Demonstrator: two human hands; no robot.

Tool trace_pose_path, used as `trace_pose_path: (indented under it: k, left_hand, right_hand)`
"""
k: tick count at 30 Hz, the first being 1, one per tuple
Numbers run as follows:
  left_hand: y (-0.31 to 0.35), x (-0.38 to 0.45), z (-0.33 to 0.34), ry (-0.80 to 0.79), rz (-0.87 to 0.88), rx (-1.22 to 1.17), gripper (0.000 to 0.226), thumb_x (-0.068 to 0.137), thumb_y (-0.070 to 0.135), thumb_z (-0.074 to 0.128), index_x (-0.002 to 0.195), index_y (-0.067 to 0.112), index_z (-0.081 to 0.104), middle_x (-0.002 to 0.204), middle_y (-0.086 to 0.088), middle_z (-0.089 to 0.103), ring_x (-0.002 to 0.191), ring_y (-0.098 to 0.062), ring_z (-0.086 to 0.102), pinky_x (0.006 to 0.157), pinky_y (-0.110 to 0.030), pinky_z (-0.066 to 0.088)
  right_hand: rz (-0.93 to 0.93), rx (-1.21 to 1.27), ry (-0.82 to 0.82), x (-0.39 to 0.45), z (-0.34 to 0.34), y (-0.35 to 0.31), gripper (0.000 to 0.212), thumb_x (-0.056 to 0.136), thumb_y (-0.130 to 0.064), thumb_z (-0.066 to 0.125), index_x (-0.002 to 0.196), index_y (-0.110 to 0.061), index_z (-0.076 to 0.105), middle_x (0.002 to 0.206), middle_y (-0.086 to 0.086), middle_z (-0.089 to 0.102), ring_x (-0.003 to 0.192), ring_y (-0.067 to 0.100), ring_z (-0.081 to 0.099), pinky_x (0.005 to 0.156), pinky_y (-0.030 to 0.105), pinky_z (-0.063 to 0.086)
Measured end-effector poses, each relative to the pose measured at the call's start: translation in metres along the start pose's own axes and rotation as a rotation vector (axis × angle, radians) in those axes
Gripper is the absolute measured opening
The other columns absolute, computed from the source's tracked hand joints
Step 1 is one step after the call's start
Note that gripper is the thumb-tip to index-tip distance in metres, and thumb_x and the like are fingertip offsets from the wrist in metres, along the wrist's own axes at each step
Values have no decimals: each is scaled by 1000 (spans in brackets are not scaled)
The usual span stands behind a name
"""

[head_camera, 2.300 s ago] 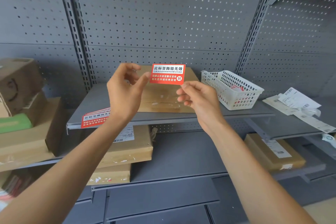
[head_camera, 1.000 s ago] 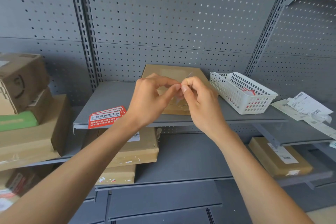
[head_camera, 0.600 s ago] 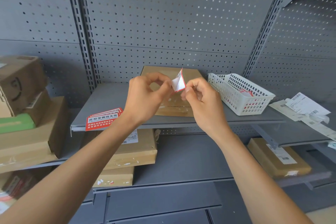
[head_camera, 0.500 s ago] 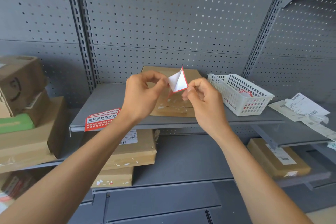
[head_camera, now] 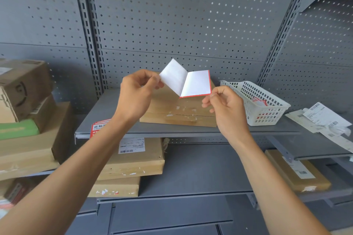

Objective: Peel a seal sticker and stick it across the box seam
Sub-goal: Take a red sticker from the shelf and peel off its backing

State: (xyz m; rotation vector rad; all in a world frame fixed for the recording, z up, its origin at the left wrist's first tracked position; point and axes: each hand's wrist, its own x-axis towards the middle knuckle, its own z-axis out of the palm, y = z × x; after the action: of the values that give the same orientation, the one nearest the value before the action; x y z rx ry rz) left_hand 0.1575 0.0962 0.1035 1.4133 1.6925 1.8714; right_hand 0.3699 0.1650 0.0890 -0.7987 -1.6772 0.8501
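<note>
Red-edged seal sticker (head_camera: 197,83), half peeled from its white backing (head_camera: 172,76), hangs directly above the flat brown cardboard box (head_camera: 179,112); left hand (head_camera: 136,97) pinches backing, right hand (head_camera: 226,107) pinches sticker.

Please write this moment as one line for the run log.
step: peeling | left hand: holds backing | right hand: holds sticker | layers: half apart | box: on shelf, seam bare

This looks like a storeroom for parcels. Grey metal shelves (head_camera: 191,131) stand against a wall full of little holes (head_camera: 181,15). Brown cardboard boxes (head_camera: 131,158) with barcode labels sit on them, near loose shipping papers (head_camera: 321,118) and a white basket (head_camera: 256,101)
</note>
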Motion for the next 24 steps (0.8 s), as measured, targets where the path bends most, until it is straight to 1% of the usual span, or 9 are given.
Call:
trace_pose_path:
  k: [5,8,11,14,16,19,21,23,24]
  left_hand:
    - [-5,8,-9,64,-49,-31,22,99,19,59,87,9,74,78,8,77,79,-8,71,76,-15,52]
    - [-6,12,-13,100,-56,-32,23,100,17,58,88,6,74,80,5,76,76,-7,70,65,-8,46]
    - [-8,15,-19,118,-43,12,23,101,16,58,88,7,74,80,4,76,64,4,65,55,-6,40]
    - [-11,19,-26,83,-17,94,22,101,18,58,88,11,74,80,10,76,66,6,66,59,-4,43]
    - [-12,20,-29,38,-11,142,20,101,17,59,90,11,75,85,6,77,69,6,67,63,-5,46]
    - [-16,21,-32,-26,8,204,18,100,17,60,91,15,76,90,4,79,86,-6,74,82,-23,57]
    - [-18,21,-33,-42,15,230,19,101,19,60,89,19,75,91,5,79,89,-10,75,82,-28,58]
    - [-18,21,-33,-40,21,245,20,101,19,59,88,20,75,92,6,79,84,-5,74,76,-25,56]
    - [-19,22,-34,-37,23,242,20,101,19,59,89,19,75,92,6,79,84,-4,74,78,-25,57]
  right_hand:
    - [7,-1,20,3,-6,1,18,96,-1,50,87,-14,59,76,-3,72,75,12,69,69,20,48]
    - [31,11,37,5,-10,2,19,97,-3,49,88,-16,59,72,-7,73,73,11,69,66,23,50]
    - [53,6,58,8,-15,4,16,97,-3,49,91,-12,60,70,-10,73,72,9,69,64,23,50]
    - [65,-8,68,10,-22,5,14,98,-4,49,92,-10,60,71,-8,72,71,7,69,64,23,50]
    - [67,-19,70,11,-26,6,16,97,-3,49,91,-11,61,73,-6,73,71,8,69,65,25,50]
    - [73,-26,68,14,-31,7,21,95,-2,48,87,-17,61,74,-5,73,73,10,69,65,26,50]
    - [81,-26,66,16,-33,8,22,95,-2,48,87,-19,61,74,-5,74,74,12,70,66,26,50]
    - [87,-25,67,17,-35,8,23,95,-2,48,86,-19,61,73,-5,74,74,11,70,66,27,50]
    - [90,-22,68,18,-35,9,23,95,-2,48,86,-19,61,73,-6,74,73,10,70,66,28,50]
